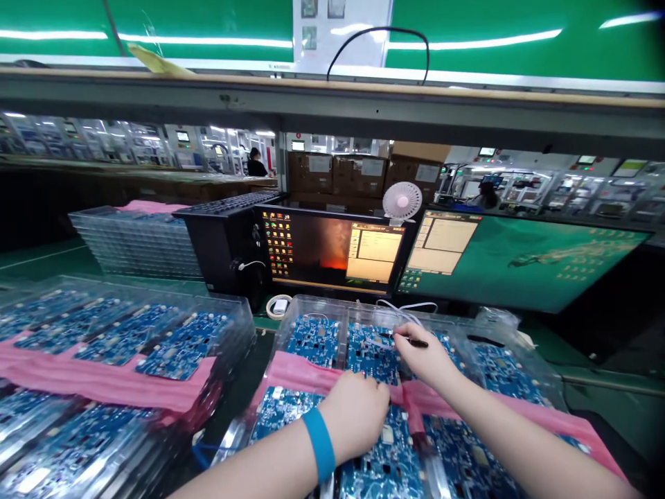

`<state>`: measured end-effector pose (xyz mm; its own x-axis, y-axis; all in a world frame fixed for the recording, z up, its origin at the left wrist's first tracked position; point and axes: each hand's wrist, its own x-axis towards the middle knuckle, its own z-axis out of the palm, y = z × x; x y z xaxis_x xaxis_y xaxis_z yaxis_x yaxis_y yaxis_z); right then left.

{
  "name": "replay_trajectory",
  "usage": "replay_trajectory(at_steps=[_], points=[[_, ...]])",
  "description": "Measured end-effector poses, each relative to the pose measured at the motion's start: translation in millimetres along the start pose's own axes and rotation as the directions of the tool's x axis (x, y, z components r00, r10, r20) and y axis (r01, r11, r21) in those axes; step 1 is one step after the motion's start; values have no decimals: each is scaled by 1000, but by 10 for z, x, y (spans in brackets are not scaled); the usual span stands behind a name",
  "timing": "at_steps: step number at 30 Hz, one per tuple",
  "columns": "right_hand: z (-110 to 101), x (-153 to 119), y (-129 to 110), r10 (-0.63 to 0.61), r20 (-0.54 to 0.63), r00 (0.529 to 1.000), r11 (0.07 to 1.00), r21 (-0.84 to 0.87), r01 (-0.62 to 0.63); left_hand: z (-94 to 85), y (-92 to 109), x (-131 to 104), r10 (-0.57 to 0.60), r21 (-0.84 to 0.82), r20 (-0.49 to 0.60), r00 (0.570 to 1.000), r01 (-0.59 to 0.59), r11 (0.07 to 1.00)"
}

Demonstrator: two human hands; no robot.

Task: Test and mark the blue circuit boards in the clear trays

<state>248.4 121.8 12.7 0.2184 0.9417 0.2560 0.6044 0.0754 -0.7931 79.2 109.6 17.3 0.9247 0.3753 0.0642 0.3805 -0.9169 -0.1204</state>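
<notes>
My right hand (pixel 423 352) pinches a slim black pen-like tool (pixel 418 342), too small to identify for certain. Its front end points left over a blue circuit board (pixel 364 357) in the back row of a clear plastic tray (pixel 295 308). My left hand (pixel 358 412), with a blue wristband (pixel 318 443), is closed at the near edge of that same board. Its fingers are curled downward, and whatever they grip is hidden. Beneath both hands runs pink foam sheet (pixel 301 374). Another blue board (pixel 382 464) lies under my left hand in the front row.
A second clear tray (pixel 244 319) with several blue boards stands at left. Behind are two monitors (pixel 316 249), a black computer case (pixel 228 256), a small white fan (pixel 402 201) and stacked clear trays (pixel 135 242). A tape roll (pixel 270 312) and white cable (pixel 415 305) lie behind my tray.
</notes>
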Motion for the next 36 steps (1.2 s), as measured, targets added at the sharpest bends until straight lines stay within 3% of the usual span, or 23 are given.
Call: replay_trajectory(at_steps=[18,24,27,31,36], points=[[54,55,112,-18,57,998,1000,-3,18,32,-29,19,-15,-35,-12,1000,14,999],[-49,43,-10,4,27,1000,998,68,-6,25,-29,14,-20,-33,-17,1000,20,999],[-254,-42,-145,59,14,998,985,160,-61,-11,-36,7,-52,-74,-5,999,52,996],[-538,-295,-193,126,78,989,918,369,-146,-55,-62,6,-181,-237,-24,983,170,957],[-606,-545,-32,180,165,970,715,655,-244,-55,-96,21,-283,-458,-105,953,206,865]])
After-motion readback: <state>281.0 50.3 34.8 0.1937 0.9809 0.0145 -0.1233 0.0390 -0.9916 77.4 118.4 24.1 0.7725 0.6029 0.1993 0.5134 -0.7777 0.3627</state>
